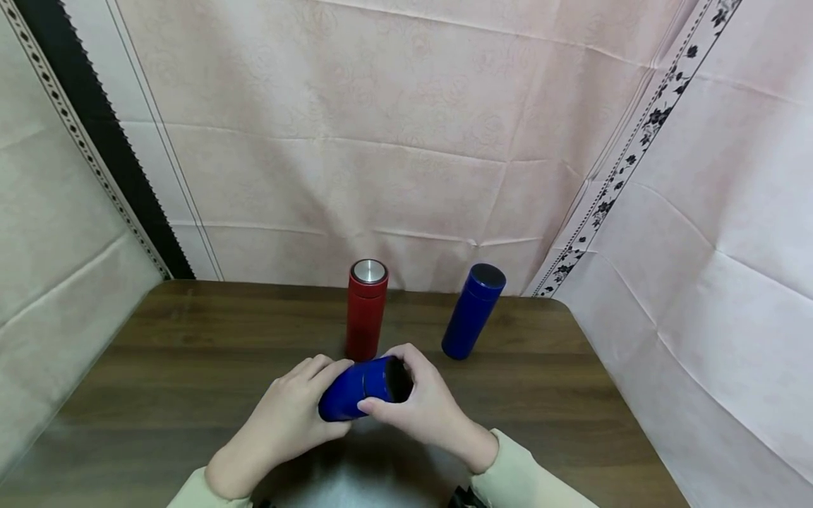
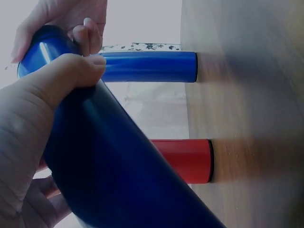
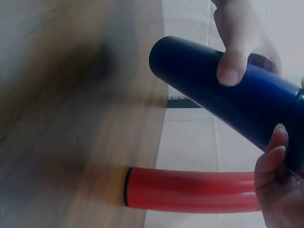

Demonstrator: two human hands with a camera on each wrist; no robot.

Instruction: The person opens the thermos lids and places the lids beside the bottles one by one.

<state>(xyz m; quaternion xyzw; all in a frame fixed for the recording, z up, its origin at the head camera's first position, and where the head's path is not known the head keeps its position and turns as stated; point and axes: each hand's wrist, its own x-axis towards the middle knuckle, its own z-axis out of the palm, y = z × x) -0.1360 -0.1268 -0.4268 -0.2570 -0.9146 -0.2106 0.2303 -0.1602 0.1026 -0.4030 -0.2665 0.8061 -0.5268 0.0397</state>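
Blue flask (image 1: pixel 351 391) gripped tilted by left hand (image 1: pixel 295 406) and right hand (image 1: pixel 428 406), fingers (image 1: pixel 325 372) curled round it, red flask (image 1: pixel 366 317) just beyond them, second blue flask (image 1: pixel 472 314) beyond, rightward.

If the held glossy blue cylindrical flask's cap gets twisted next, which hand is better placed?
Probably the right hand: it grips the cap end, while the left hand holds the flask's body.
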